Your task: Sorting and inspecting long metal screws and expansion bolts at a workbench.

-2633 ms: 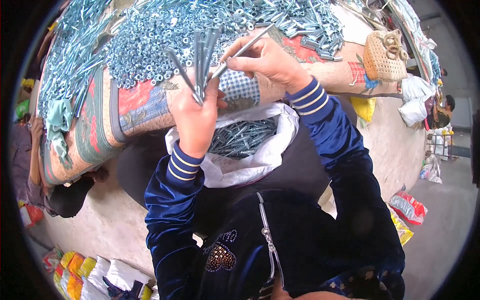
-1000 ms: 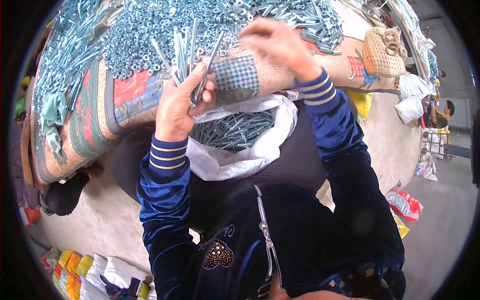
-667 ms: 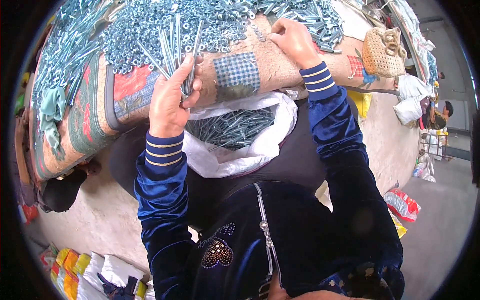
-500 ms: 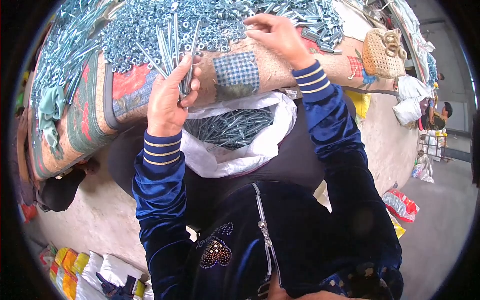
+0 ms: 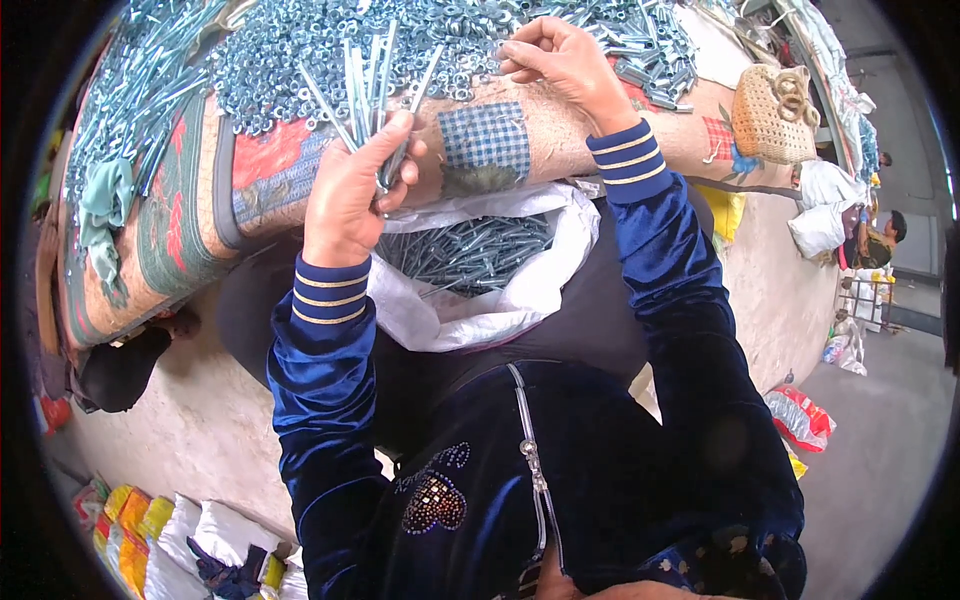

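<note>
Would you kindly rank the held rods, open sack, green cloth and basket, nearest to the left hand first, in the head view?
1. Held rods, in left hand
2. Open sack, lower right
3. Green cloth, left
4. Basket, far right

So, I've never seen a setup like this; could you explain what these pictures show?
There is no machine here: these are a person's own bare hands. Every picture comes from a wide camera worn on the head, looking down, so straight edges bend near the rim.

The left hand holds several thin metal rods, fanned upward. The right hand is near the nuts, fingers curled; whether it pinches something small is hard to tell.

On the patchwork cover lie heaped nuts, with long rods to the left and short tubes to the right. An open white sack at the lap holds more metal pieces.
</note>
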Motion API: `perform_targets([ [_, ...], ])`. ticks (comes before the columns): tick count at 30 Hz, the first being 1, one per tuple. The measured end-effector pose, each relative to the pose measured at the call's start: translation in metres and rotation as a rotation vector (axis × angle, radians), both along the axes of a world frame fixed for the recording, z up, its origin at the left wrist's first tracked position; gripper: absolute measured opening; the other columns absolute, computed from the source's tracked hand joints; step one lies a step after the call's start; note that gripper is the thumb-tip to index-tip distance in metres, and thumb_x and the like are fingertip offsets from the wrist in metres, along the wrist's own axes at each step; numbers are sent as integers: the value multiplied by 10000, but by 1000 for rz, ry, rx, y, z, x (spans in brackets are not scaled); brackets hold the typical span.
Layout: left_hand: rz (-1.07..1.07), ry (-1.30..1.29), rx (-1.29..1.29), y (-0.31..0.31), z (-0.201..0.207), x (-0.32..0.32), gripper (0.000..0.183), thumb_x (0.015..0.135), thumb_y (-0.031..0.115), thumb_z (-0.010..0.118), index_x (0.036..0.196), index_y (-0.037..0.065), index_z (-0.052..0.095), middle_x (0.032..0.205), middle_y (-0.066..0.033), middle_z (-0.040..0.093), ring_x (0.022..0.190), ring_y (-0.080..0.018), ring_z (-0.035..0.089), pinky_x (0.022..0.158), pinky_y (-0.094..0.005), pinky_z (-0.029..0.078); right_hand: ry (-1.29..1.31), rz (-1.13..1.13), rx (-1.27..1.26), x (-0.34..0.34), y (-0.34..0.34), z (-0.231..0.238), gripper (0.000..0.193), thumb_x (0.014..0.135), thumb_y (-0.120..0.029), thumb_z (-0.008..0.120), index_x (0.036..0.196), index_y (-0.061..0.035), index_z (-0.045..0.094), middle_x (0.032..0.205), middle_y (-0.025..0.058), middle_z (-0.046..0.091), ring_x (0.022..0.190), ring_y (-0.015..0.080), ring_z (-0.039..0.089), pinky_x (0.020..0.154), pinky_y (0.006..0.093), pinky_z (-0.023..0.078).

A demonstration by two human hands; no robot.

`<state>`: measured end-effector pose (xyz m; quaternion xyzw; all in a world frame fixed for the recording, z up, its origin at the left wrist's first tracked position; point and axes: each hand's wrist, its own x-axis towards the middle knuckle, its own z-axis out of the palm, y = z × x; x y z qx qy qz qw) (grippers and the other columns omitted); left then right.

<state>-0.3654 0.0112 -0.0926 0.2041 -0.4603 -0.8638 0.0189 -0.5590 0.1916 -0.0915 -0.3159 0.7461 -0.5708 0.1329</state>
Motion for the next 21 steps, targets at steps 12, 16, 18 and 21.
perform_targets([
  [12, -90, 64, 20, 10, -5, -2, 150, 884, 178, 628, 947, 42, 614, 728, -36, 612, 535, -72, 542, 352, -164, 284, -220, 144, -212, 51, -17, 23, 226, 845, -101, 671, 1043, 7, 653, 920, 75, 670, 809, 141, 660, 744, 234, 541],
  [16, -64, 57, 128, 12, -1, -2, 139, 890, 168, 615, 949, 42, 606, 736, -38, 614, 537, -76, 543, 354, -166, 290, 652, -67, -41, 64, -29, 29, 221, 839, -108, 670, 1053, -52, 672, 913, 61, 692, 800, 137, 662, 690, 232, 512],
  [18, 31, 81, 116, 12, 1, -1, 140, 877, 160, 633, 951, 44, 601, 744, -42, 616, 539, -84, 550, 357, -167, 297, 674, -89, -175, 58, -35, 22, 216, 816, -124, 674, 1027, -80, 683, 946, 86, 686, 847, 215, 654, 735, 282, 498],
  [21, 190, 120, 38, 6, -4, -2, 143, 860, 148, 656, 943, 46, 598, 746, -44, 616, 547, -90, 561, 357, -167, 298, 986, -89, 77, 48, -43, -1, 202, 773, -156, 685, 963, -87, 690, 1026, 83, 661, 954, 261, 606, 837, 346, 464],
])
